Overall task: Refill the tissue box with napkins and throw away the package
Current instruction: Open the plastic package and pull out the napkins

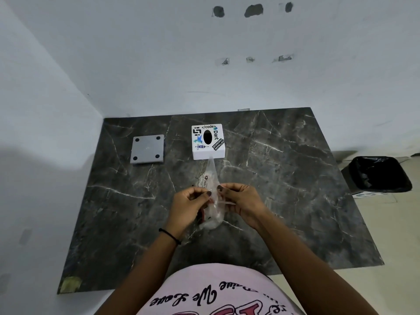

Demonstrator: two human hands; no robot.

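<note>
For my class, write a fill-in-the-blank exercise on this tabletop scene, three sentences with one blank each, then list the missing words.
1. Both hands, the left hand and the right hand, hold a clear ____ package above the dark marble table.
2. The white square tissue box covered in stickers has an ____ opening in its top.
3. The grey square plate has a black dot at each of its ____ corners.

Missing words: plastic; oval; four
</note>
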